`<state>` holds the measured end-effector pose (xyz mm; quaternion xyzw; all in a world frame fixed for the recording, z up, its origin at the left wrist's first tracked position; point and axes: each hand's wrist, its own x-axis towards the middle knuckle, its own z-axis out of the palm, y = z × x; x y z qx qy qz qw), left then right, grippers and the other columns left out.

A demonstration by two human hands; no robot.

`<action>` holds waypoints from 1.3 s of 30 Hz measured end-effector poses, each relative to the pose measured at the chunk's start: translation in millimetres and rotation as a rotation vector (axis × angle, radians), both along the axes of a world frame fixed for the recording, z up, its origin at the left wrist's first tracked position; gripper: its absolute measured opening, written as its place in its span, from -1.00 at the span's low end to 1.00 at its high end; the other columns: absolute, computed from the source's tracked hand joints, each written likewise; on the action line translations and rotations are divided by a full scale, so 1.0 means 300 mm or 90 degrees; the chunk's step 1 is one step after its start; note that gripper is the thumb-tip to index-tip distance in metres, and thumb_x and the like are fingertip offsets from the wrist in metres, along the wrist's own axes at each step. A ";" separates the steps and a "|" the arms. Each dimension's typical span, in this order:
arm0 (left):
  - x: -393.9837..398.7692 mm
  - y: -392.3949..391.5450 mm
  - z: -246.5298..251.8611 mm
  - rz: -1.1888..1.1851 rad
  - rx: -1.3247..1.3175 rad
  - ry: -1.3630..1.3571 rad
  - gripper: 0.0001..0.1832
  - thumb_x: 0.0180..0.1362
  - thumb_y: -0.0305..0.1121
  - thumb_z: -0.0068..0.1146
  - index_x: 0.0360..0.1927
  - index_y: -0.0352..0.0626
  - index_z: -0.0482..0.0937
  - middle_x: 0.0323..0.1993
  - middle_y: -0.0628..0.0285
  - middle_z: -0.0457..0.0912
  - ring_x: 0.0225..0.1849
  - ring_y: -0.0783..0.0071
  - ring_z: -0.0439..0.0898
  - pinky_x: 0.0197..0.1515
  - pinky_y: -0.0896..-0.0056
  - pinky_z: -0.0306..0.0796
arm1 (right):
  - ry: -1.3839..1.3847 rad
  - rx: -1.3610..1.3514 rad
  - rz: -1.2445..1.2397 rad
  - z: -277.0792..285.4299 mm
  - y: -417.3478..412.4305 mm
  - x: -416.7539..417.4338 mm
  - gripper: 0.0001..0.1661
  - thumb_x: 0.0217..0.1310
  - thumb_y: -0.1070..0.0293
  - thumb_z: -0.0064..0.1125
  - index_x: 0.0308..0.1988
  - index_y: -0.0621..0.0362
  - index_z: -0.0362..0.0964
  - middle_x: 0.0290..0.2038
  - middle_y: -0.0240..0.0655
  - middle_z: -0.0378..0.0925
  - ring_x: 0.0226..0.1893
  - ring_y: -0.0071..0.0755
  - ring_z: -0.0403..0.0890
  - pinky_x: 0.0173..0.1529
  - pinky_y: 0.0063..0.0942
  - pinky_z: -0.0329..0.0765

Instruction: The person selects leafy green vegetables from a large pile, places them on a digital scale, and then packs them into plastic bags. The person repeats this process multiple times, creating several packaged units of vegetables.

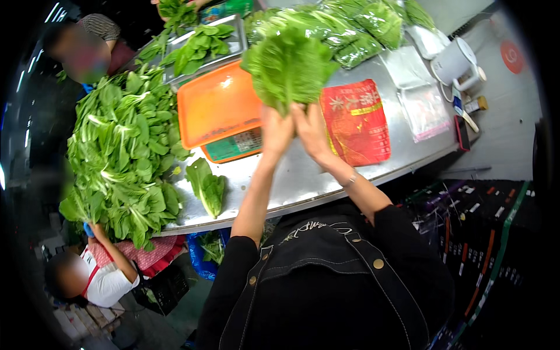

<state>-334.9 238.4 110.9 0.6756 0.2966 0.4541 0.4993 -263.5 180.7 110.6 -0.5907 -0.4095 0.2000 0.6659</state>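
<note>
My left hand and my right hand are both closed around the stem end of a green leafy lettuce. Its leaves fan out away from me, slightly blurred. Behind my left hand lies an orange plastic tray, set on a container with a green panel. Just right of my right hand a red printed rice bag rests flat on the metal table. A single small lettuce lies near the table's front edge, left of my left forearm.
A large heap of leafy greens covers the table's left end. Bagged greens and a metal tray stand at the back. Clear plastic bags and a white jug are right. Two people work at left.
</note>
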 end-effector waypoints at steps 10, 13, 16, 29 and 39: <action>0.404 -0.410 -0.469 -0.063 -0.159 0.265 -0.17 -0.03 -0.07 0.18 0.15 -0.47 0.13 0.08 -0.23 0.25 0.13 -0.16 0.21 0.14 -0.03 0.13 | -0.039 -0.304 -0.046 -0.387 -0.452 0.437 -0.45 0.22 0.17 -0.03 0.07 0.35 0.21 0.00 0.05 0.34 0.04 0.02 0.35 0.14 -0.22 0.23; 0.406 -0.409 -0.386 -0.048 -0.207 0.597 -0.07 -0.05 0.08 0.15 0.18 -0.47 0.09 0.16 -0.20 0.20 0.22 -0.11 0.14 0.19 -0.14 0.10 | 0.173 -0.390 0.082 -0.390 -0.479 0.480 -0.33 0.26 0.07 -0.07 0.16 0.38 0.13 0.15 -0.04 0.27 0.18 -0.16 0.26 0.23 -0.35 0.15; 0.382 -0.341 -0.399 -0.068 -0.099 0.594 0.15 -0.24 0.03 0.38 0.29 -0.39 -0.05 0.28 -0.21 0.04 0.32 -0.07 0.03 0.30 0.00 0.02 | 0.325 -0.354 0.216 -0.389 -0.505 0.582 -0.27 0.29 -0.01 -0.14 0.21 0.37 0.07 0.18 -0.10 0.24 0.19 -0.24 0.25 0.25 -0.45 0.12; 0.426 -0.408 -0.325 -0.027 -0.086 0.679 0.35 -0.43 0.08 0.46 0.33 -0.30 -0.18 0.25 -0.24 0.05 0.31 -0.15 0.04 0.30 0.00 0.04 | 0.691 -0.304 0.464 -0.323 -0.485 0.618 -0.20 0.31 -0.24 -0.39 0.29 0.11 -0.07 0.23 -0.25 0.15 0.18 -0.29 0.23 0.22 -0.17 0.20; 0.457 -0.451 -0.387 0.139 -0.019 0.732 0.41 -0.45 0.11 0.45 0.39 -0.04 -0.30 0.31 -0.22 -0.04 0.29 -0.32 0.02 0.14 -0.52 -0.08 | -0.357 -0.235 0.453 -0.416 -0.630 0.777 -0.41 0.07 0.27 0.13 0.06 0.36 0.25 0.12 -0.01 0.26 0.16 -0.03 0.27 0.19 -0.26 0.29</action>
